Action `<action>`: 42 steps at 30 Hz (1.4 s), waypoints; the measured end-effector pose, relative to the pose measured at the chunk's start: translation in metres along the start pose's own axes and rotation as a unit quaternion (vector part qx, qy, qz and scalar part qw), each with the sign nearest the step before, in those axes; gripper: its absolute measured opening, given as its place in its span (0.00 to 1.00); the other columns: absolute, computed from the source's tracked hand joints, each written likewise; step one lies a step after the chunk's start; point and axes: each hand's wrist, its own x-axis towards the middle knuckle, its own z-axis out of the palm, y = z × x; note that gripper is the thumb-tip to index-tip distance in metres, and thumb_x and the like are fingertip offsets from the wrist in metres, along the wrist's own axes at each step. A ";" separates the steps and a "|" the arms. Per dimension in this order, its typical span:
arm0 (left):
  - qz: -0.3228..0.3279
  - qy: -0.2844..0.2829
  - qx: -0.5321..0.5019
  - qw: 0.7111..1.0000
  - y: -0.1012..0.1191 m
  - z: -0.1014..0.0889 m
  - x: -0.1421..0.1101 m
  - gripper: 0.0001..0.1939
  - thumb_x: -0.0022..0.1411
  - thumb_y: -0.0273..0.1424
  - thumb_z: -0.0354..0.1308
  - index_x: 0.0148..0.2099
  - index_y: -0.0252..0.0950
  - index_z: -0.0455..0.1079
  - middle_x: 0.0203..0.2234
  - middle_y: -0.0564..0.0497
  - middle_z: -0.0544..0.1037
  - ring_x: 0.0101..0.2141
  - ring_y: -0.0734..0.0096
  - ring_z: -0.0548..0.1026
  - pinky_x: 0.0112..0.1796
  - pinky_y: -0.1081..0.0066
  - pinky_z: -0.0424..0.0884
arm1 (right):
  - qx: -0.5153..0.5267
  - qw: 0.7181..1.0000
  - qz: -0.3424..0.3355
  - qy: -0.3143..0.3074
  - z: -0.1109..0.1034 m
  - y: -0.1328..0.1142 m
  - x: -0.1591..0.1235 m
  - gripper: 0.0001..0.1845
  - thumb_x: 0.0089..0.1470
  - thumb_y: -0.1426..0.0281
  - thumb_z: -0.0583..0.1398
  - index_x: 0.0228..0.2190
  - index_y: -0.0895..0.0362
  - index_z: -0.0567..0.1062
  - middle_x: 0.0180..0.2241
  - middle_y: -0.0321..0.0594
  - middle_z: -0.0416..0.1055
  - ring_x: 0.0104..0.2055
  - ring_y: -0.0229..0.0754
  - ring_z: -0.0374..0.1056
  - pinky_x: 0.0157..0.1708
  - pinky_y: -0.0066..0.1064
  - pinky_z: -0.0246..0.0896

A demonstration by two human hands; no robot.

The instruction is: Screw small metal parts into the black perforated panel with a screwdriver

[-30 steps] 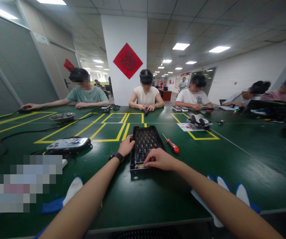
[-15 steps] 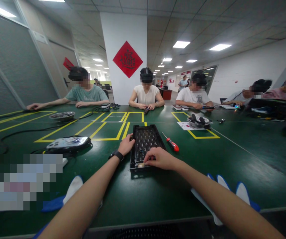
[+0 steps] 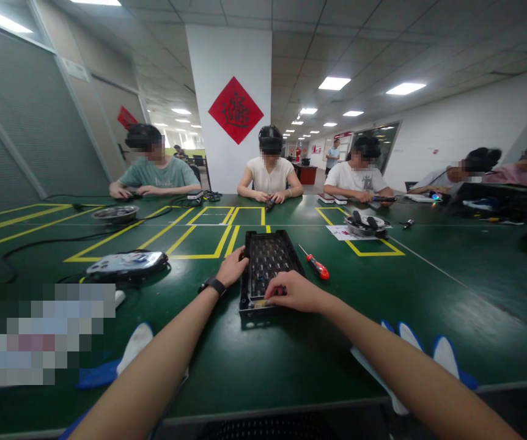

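Observation:
A black perforated plastic tray (image 3: pixel 269 253) lies flat on the green table (image 3: pixel 291 354) in front of me. My left hand (image 3: pixel 232 267), a dark watch on its wrist, grips the tray's left edge. My right hand (image 3: pixel 293 291) rests curled on the tray's near right corner, fingertips pinched over a small light part that I cannot make out. A red-handled screwdriver (image 3: pixel 315 264) lies just right of the tray, untouched.
A grey device with cables (image 3: pixel 126 264) sits to the left. White and blue gloves (image 3: pixel 428 357) lie near the front edge on both sides. A metal dish (image 3: pixel 114 213) and a tool holder (image 3: pixel 367 226) stand farther back. Several people sit along the far side.
My hands and the tray have barely moved. The person at the far left has drawn an outstretched arm back toward the body.

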 end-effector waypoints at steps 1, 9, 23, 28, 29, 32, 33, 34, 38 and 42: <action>0.002 0.000 0.001 1.000 0.000 0.000 0.000 0.28 0.53 0.31 0.48 0.57 0.35 0.58 0.54 0.46 0.65 0.52 0.63 0.65 0.52 0.64 0.59 | 0.003 1.000 0.004 -0.002 0.000 0.001 0.000 0.09 0.47 0.66 0.60 0.31 0.58 0.76 0.30 0.39 0.74 0.33 0.36 0.66 0.34 0.26 0.58; 0.006 0.001 0.021 1.000 0.002 0.000 0.000 0.27 0.55 0.31 0.46 0.58 0.33 0.58 0.54 0.45 0.64 0.52 0.63 0.64 0.53 0.64 0.58 | 0.012 1.000 0.009 -0.001 0.001 0.002 0.000 0.10 0.47 0.65 0.60 0.31 0.58 0.76 0.30 0.38 0.74 0.32 0.35 0.66 0.33 0.25 0.58; 0.004 0.003 0.019 1.000 0.004 -0.001 -0.001 0.27 0.55 0.31 0.47 0.57 0.33 0.58 0.52 0.45 0.67 0.51 0.63 0.66 0.52 0.65 0.59 | 0.004 1.000 0.018 -0.004 0.003 0.002 0.000 0.10 0.48 0.66 0.59 0.32 0.58 0.76 0.30 0.39 0.73 0.32 0.36 0.66 0.34 0.26 0.58; 0.001 0.003 0.016 1.000 0.003 0.000 -0.001 0.26 0.54 0.31 0.47 0.57 0.33 0.59 0.52 0.45 0.66 0.51 0.63 0.65 0.52 0.65 0.59 | 0.010 1.000 0.003 0.001 0.002 0.002 0.000 0.10 0.47 0.67 0.60 0.32 0.59 0.76 0.30 0.39 0.73 0.32 0.35 0.66 0.33 0.25 0.58; 0.001 0.003 0.016 1.000 0.003 0.000 -0.001 0.26 0.54 0.31 0.47 0.57 0.33 0.59 0.52 0.45 0.67 0.51 0.63 0.65 0.52 0.65 0.59 | 0.015 1.000 0.002 0.002 0.002 0.002 0.000 0.10 0.47 0.67 0.60 0.32 0.59 0.76 0.31 0.39 0.73 0.32 0.35 0.66 0.33 0.25 0.59; 0.001 0.005 0.014 1.000 0.003 0.000 -0.001 0.25 0.54 0.30 0.47 0.56 0.33 0.60 0.52 0.44 0.67 0.51 0.63 0.65 0.52 0.65 0.59 | 0.025 1.000 0.011 -0.005 0.003 0.002 0.000 0.10 0.47 0.67 0.60 0.32 0.59 0.76 0.31 0.39 0.73 0.32 0.35 0.66 0.33 0.26 0.59; 0.001 0.004 0.013 1.000 0.003 0.000 -0.001 0.25 0.54 0.30 0.48 0.56 0.33 0.60 0.52 0.45 0.67 0.51 0.63 0.66 0.51 0.65 0.59 | 0.030 0.999 0.017 -0.008 0.004 0.003 0.000 0.10 0.47 0.67 0.60 0.32 0.59 0.75 0.31 0.39 0.73 0.32 0.35 0.67 0.33 0.26 0.59; 0.001 0.004 0.012 1.000 0.003 0.000 -0.001 0.25 0.54 0.30 0.48 0.56 0.33 0.60 0.52 0.45 0.67 0.51 0.63 0.66 0.51 0.65 0.60 | 0.037 0.999 0.024 -0.009 0.004 0.004 0.000 0.11 0.47 0.66 0.60 0.33 0.59 0.75 0.30 0.39 0.73 0.31 0.35 0.67 0.32 0.26 0.59; 0.001 0.006 0.014 1.000 0.003 0.000 -0.001 0.25 0.54 0.30 0.47 0.56 0.33 0.60 0.52 0.45 0.67 0.51 0.63 0.66 0.52 0.65 0.59 | 0.060 0.997 0.042 -0.003 0.006 0.006 0.000 0.13 0.47 0.67 0.60 0.37 0.59 0.72 0.28 0.38 0.73 0.28 0.34 0.66 0.30 0.25 0.59; 0.011 0.005 0.017 1.000 0.003 0.000 -0.001 0.27 0.54 0.30 0.47 0.57 0.32 0.58 0.53 0.44 0.66 0.51 0.63 0.65 0.52 0.64 0.59 | 0.072 0.996 0.046 -0.004 0.004 0.005 0.000 0.17 0.46 0.67 0.60 0.40 0.58 0.70 0.28 0.37 0.73 0.28 0.34 0.66 0.31 0.25 0.58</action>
